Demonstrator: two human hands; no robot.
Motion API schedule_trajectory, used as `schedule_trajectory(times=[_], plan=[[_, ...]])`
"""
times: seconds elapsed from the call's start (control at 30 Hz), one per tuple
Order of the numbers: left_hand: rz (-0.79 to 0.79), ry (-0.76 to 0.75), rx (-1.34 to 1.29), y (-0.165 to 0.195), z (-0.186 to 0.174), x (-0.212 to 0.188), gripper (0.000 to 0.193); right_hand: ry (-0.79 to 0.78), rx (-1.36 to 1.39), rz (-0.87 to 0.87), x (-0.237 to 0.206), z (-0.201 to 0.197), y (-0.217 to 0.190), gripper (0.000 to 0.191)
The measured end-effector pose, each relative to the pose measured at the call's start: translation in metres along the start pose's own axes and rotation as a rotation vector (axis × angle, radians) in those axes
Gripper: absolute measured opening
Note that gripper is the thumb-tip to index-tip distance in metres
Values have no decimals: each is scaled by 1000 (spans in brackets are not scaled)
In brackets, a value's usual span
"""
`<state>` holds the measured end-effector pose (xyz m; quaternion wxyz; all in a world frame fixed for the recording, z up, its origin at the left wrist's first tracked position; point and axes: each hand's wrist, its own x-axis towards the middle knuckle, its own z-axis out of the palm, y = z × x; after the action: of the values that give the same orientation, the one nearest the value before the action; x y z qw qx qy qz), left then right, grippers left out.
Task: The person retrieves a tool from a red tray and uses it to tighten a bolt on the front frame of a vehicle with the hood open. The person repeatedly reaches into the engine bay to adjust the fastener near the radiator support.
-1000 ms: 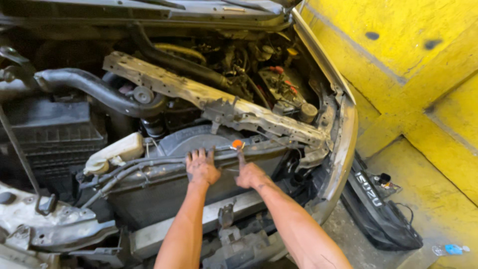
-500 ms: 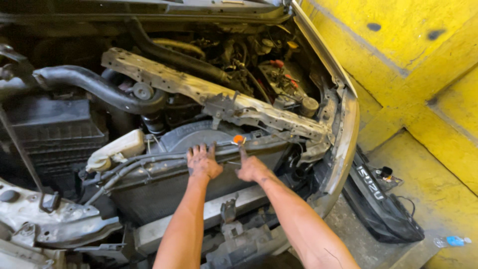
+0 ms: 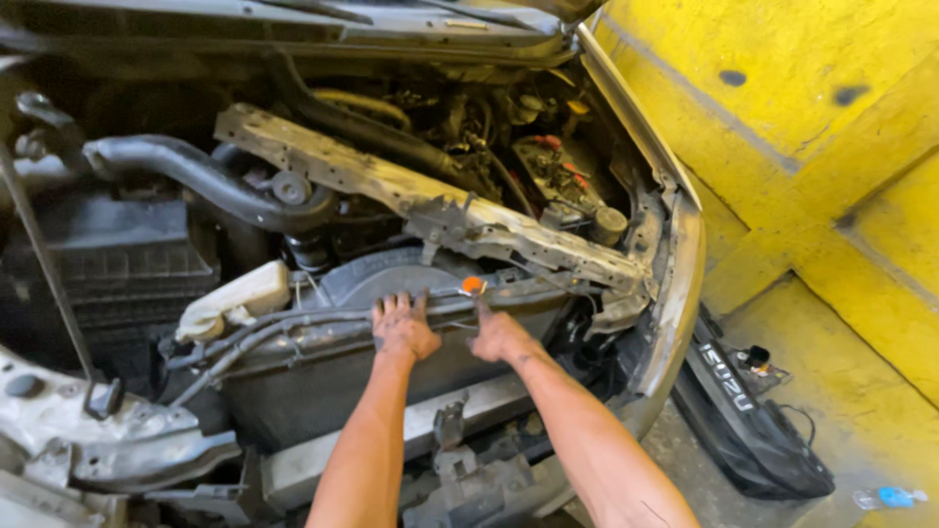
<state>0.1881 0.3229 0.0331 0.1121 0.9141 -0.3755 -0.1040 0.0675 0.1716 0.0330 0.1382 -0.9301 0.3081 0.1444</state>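
Both hands are working at the top edge of the radiator [image 3: 391, 391] in the open engine bay. The left hand [image 3: 403, 328] is lying palm down with fingers spread, pressing on the hoses [image 3: 284, 330] running along the radiator top. The right hand [image 3: 497, 335] is sitting just beside it, index finger pointing up and touching the small orange cap [image 3: 473, 285]; the other fingers are curling under, and I cannot tell whether they are gripping anything. The two hands are lying close together but apart. The cap is sitting on the radiator top, just below the bent, rusty crossmember [image 3: 440, 200] running diagonally across the bay. A round fan shroud [image 3: 377, 276] is showing behind the hands. A white reservoir [image 3: 235, 298] is lying to the left of the left hand, touching the hoses. A thick grey intake pipe [image 3: 196, 176] is curving above it, and a black air box [image 3: 93, 269] is sitting at far left. A prop rod [image 3: 44, 264] is slanting down across the air box. A lower support bar [image 3: 391, 440] is running under both forearms, with a latch bracket [image 3: 450, 422] between them. On the floor at right, a black grille [image 3: 748, 416] is leaning beside the bumper corner, against the yellow wall [image 3: 782, 108]. A plastic bottle [image 3: 885, 497] is lying at the bottom right.
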Motion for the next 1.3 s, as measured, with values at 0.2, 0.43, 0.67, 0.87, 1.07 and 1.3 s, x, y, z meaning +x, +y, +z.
schedule_trajectory(times=[0.2,0.43,0.67,0.87,1.07,1.3], plan=[[0,-15,11,4,2,-1,96,82,10,21,-3,0,5,101],[8,-52,-4,0,-5,-2,99,60,16,42,-8,-1,-4,116],[12,-23,11,-1,-6,-1,101,19,-31,45,-2,-3,-8,114],[-16,-64,28,4,-3,3,101,-7,-6,41,-9,-4,-3,108],[-7,-59,41,4,-2,1,102,-10,-2,38,-14,-5,-2,109],[6,-32,29,3,-1,0,102,10,31,26,-16,-3,-6,109]])
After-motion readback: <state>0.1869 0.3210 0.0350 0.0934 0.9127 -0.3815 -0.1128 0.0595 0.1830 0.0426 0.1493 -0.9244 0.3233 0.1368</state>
